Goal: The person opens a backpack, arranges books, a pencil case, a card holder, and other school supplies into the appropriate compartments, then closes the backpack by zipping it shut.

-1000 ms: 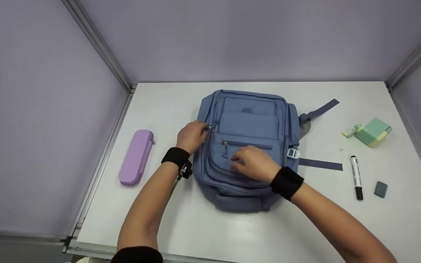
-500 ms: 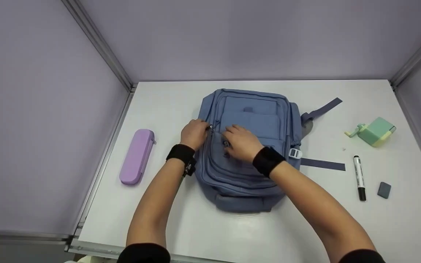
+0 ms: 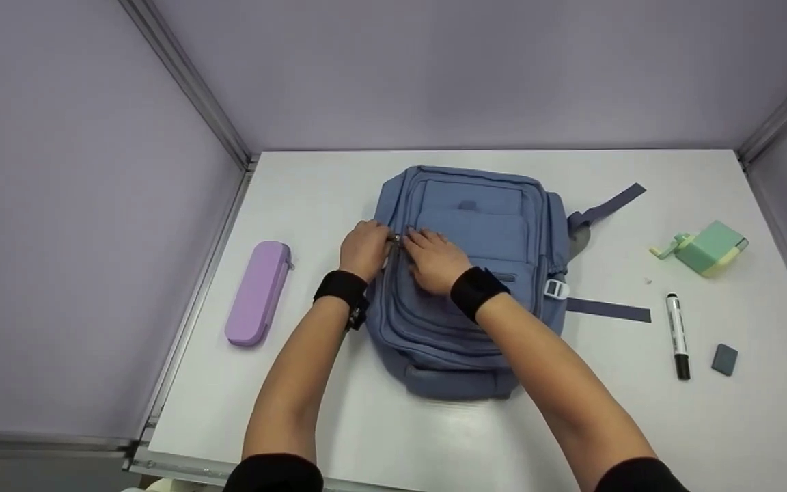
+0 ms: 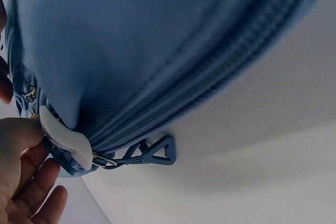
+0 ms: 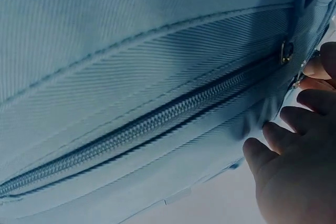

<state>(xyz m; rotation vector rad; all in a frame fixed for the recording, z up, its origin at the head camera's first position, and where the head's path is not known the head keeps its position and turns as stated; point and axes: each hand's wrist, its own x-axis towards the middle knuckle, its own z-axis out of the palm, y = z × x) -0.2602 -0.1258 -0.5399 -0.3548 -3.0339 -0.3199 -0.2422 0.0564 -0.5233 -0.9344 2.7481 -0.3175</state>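
A blue backpack [image 3: 475, 232] lies front side up on the white table. At its left edge my left hand [image 3: 364, 249] pinches the bag beside a metal zipper slider; in the left wrist view the thumb and forefinger grip next to a white curved plastic piece [image 4: 65, 137]. A zipper pull [image 4: 160, 151] with a triangular blue tab hangs nearby. My right hand [image 3: 436, 260] rests on the bag's front, its fingertips close to the left hand. The right wrist view shows those fingers [image 5: 262, 156] loosely bent along the fabric, by a front zipper [image 5: 157, 121]; nothing is seen in them.
On the left lies a purple case [image 3: 258, 292]. To the right are a green sharpener-like box with a crank [image 3: 711, 247], a marker [image 3: 678, 335] and a dark grey block [image 3: 725, 359]. Two bag straps [image 3: 609, 309] stretch rightward. Grey panels [image 3: 475, 75] enclose the table.
My right hand has moved left and away across the bag's front, up beside the left hand. The left hand stays at the bag's left edge.
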